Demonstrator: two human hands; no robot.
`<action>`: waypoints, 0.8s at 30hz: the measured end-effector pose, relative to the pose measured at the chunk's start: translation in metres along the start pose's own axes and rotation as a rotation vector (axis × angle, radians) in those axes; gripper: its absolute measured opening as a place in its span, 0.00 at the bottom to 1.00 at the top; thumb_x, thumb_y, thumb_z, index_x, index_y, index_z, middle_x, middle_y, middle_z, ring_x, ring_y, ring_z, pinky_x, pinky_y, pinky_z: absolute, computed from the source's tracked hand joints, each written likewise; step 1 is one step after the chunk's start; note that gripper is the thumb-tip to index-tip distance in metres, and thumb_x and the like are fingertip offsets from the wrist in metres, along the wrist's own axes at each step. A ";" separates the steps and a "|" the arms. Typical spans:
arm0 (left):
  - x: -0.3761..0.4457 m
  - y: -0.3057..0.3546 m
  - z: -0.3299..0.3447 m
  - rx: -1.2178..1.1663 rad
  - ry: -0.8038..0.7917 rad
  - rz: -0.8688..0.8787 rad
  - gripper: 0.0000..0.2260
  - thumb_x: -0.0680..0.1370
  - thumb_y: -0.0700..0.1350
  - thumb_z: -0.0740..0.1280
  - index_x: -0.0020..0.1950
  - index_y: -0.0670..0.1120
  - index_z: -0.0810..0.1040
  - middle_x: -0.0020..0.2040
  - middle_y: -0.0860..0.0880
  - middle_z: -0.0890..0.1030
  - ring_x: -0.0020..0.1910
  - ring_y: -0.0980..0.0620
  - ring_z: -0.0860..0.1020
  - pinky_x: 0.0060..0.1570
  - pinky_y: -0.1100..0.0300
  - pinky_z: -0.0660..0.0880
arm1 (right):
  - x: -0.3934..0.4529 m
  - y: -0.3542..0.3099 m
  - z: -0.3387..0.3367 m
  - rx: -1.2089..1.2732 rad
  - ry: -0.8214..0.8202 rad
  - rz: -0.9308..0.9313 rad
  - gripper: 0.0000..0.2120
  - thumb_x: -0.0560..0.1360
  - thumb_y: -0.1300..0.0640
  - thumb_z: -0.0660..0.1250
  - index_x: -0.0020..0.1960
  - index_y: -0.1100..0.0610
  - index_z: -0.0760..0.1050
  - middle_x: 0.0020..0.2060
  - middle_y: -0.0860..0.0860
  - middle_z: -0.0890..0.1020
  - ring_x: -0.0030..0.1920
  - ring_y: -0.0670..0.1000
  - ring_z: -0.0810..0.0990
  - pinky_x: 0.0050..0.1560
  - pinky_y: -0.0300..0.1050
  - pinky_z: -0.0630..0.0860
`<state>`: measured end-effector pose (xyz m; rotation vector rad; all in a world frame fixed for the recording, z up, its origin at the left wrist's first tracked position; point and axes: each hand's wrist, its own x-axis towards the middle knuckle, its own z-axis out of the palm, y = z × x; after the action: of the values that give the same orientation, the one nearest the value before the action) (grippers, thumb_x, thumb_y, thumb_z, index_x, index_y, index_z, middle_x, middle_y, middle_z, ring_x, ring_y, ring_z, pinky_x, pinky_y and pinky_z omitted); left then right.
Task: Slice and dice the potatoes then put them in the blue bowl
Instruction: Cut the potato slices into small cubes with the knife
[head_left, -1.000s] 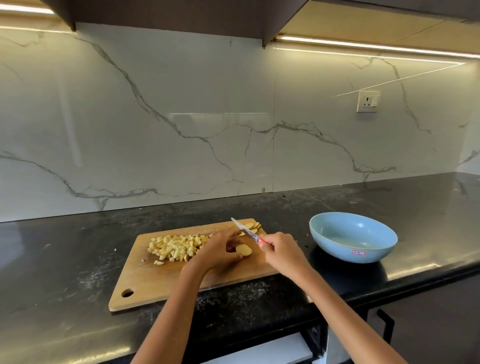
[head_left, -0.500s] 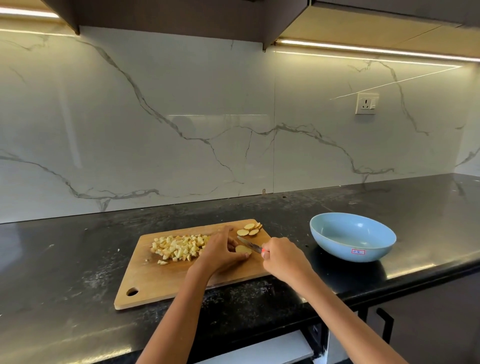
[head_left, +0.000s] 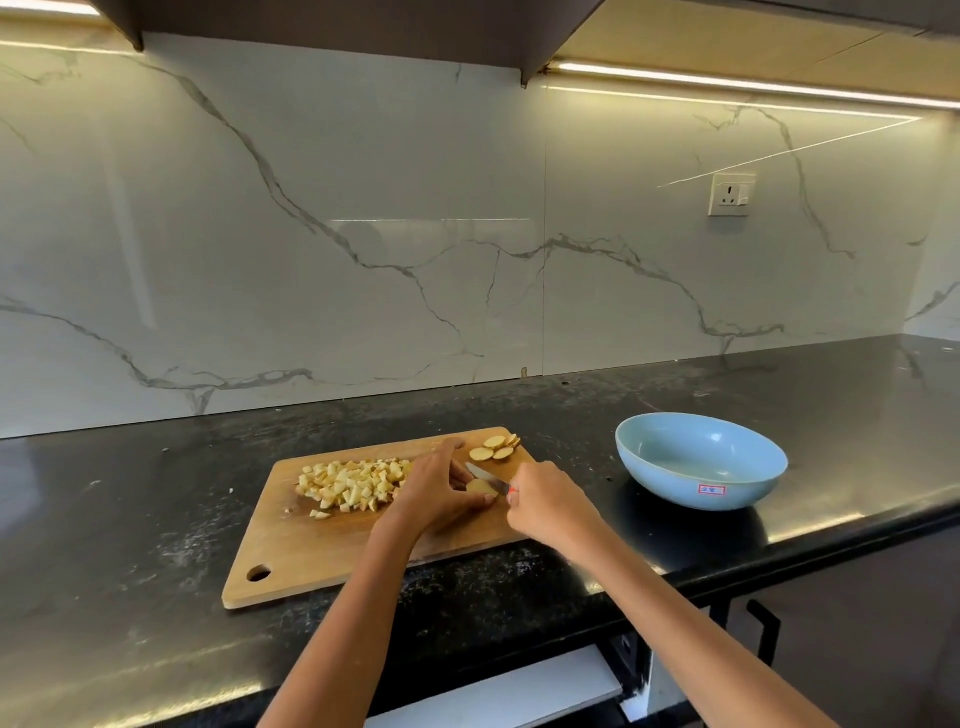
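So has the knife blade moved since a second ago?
Yes. The knife blade has come down from above the round potato slices onto the potato piece, nearer the wooden cutting board's front edge.

Could not make out most of the potato piece (head_left: 479, 486) under the curled fingers of the left hand (head_left: 439, 491), nor the knife (head_left: 485, 479) handle, swallowed by the right hand (head_left: 545, 506) except for a red speck at the blade's root. Lost the near right corner of the cutting board (head_left: 322, 545) behind both forearms, and both arms themselves past the bottom edge. Failed to read the small red-bordered label on the blue bowl (head_left: 701, 462), and could not count the overlapping slices (head_left: 496, 448) at the board's far corner or the heaped diced potato (head_left: 353, 483).
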<state>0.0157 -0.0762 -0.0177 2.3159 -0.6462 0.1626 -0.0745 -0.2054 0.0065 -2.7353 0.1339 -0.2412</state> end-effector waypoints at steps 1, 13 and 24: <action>0.000 0.000 -0.001 0.008 0.000 0.001 0.35 0.69 0.49 0.75 0.71 0.45 0.62 0.48 0.50 0.79 0.46 0.55 0.76 0.53 0.62 0.73 | 0.000 -0.002 -0.001 -0.004 -0.014 -0.003 0.09 0.77 0.60 0.61 0.38 0.58 0.70 0.34 0.50 0.73 0.41 0.53 0.78 0.40 0.44 0.71; 0.001 0.005 -0.002 0.166 -0.181 0.112 0.10 0.76 0.48 0.66 0.58 0.53 0.76 0.56 0.51 0.73 0.51 0.54 0.70 0.50 0.62 0.68 | -0.031 0.008 -0.012 -0.212 -0.057 -0.114 0.04 0.78 0.59 0.61 0.45 0.56 0.67 0.39 0.51 0.71 0.40 0.52 0.74 0.40 0.44 0.68; 0.000 0.006 -0.003 0.143 -0.185 0.119 0.10 0.77 0.49 0.66 0.58 0.52 0.77 0.56 0.51 0.73 0.52 0.56 0.70 0.49 0.63 0.66 | -0.056 0.005 -0.037 -0.336 -0.107 -0.106 0.15 0.76 0.63 0.61 0.33 0.56 0.59 0.31 0.49 0.65 0.28 0.46 0.64 0.27 0.39 0.58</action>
<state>0.0136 -0.0778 -0.0120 2.4492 -0.8924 0.0502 -0.1362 -0.2172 0.0301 -3.0860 -0.0023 -0.1077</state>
